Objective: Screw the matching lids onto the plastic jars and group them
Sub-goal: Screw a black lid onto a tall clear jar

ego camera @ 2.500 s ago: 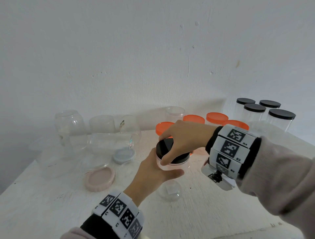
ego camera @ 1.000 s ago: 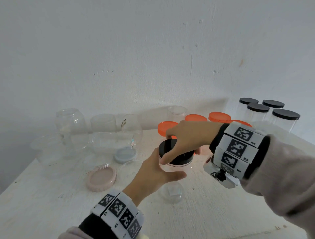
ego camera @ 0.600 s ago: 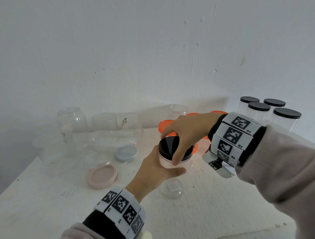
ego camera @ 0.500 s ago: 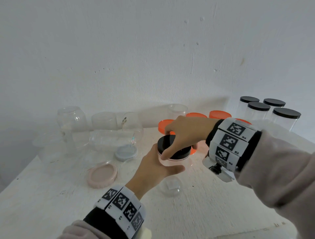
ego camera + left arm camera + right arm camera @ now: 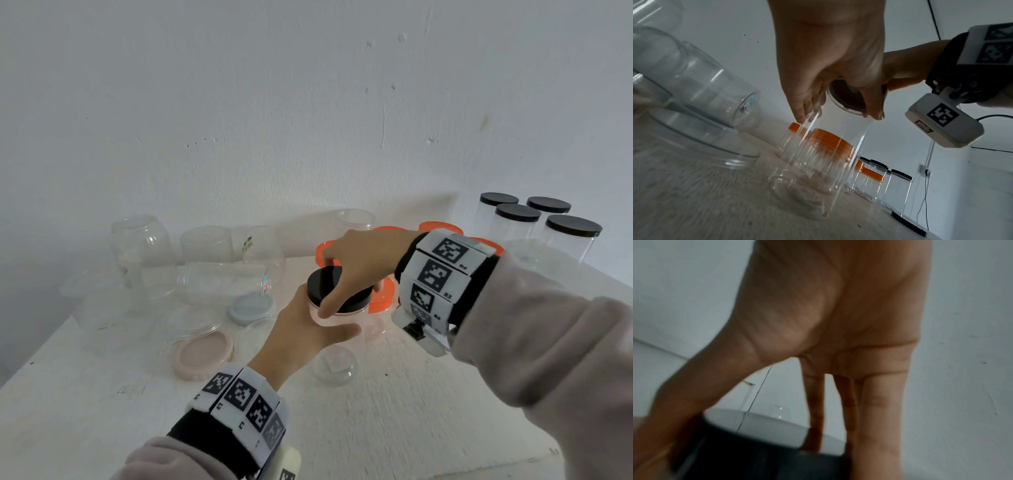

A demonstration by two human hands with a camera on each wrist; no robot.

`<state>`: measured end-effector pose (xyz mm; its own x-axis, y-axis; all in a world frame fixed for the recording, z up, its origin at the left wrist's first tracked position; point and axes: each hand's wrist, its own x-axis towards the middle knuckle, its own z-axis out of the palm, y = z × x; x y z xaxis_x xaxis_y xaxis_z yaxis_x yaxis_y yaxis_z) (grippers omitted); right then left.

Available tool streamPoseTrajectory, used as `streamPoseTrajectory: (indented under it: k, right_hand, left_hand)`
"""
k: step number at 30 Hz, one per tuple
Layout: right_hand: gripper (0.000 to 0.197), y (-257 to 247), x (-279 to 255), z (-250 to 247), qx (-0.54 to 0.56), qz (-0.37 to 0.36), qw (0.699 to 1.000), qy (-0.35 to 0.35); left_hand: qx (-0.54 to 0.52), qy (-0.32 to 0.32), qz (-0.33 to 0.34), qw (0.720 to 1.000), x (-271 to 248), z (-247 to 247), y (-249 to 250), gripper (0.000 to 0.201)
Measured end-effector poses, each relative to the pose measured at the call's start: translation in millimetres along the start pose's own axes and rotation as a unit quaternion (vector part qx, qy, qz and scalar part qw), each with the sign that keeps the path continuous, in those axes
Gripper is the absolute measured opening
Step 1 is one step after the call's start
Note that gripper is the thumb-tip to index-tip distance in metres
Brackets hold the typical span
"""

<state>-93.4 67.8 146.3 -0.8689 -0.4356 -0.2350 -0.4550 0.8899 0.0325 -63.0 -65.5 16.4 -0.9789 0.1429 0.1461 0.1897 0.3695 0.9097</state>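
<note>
A clear plastic jar (image 5: 346,317) (image 5: 818,162) stands on the white table, near its middle. My left hand (image 5: 305,329) (image 5: 830,68) wraps round the jar's upper wall, thumb in front. A black lid (image 5: 325,282) (image 5: 756,447) sits on the jar's mouth. My right hand (image 5: 359,263) (image 5: 818,321) comes from above and grips the lid's rim with thumb and fingers. Several black-lidded jars (image 5: 534,222) stand grouped at the back right. Orange-lidded jars (image 5: 383,298) (image 5: 830,139) stand just behind the held jar.
Open clear jars (image 5: 140,243) stand and lie at the back left, one on its side (image 5: 701,91). A pink lid (image 5: 202,354), a pale blue lid (image 5: 251,306) and a small clear lid (image 5: 334,365) lie on the table (image 5: 376,428). A white wall rises close behind.
My right hand has kept turning on the black lid, regripping it between frames. The left hand and jar have stayed in place.
</note>
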Motion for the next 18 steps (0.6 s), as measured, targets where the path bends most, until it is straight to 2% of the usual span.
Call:
streamPoseTrajectory:
  k: [2,4,7,9,12,16,18]
  right_hand:
    - [0.072,-3.1,0.7,4.6,-0.012,0.015,1.0,0.021]
    - [0.074,-3.3,-0.5,2.1,-0.012,0.021,1.0,0.011]
    - [0.077,-1.8,-2.1,-9.3,0.007,-0.013,0.998,-0.069]
    - [0.08,-3.0,-1.7,-14.2,-0.002,-0.04,0.995,-0.09]
    - [0.076,-2.9,1.6,-14.1,-0.007,-0.043,0.997,-0.059]
    - [0.072,-7.4,2.8,-5.9,-0.011,0.016,1.0,-0.019]
    - [0.073,-8.5,2.1,-4.8,-0.023,0.037,0.999,-0.023]
  left_hand:
    - [0.0,-0.009,0.001,1.0,-0.5,-0.9,0.2,0.085]
    - [-0.004,-0.018,-0.001,1.0,-0.5,-2.6,0.6,0.086]
    - [-0.007,-0.025,-0.002,1.0,-0.2,-3.8,1.5,0.087]
    - [-0.009,-0.023,0.001,1.0,-0.2,-3.0,1.8,0.086]
    - [-0.011,-0.015,-0.003,1.0,-0.6,-1.7,1.4,0.085]
    - [-0.005,-0.015,-0.008,1.0,-1.1,-1.8,0.7,0.08]
    - [-0.003,-0.018,-0.009,1.0,-2.0,-2.3,1.2,0.078]
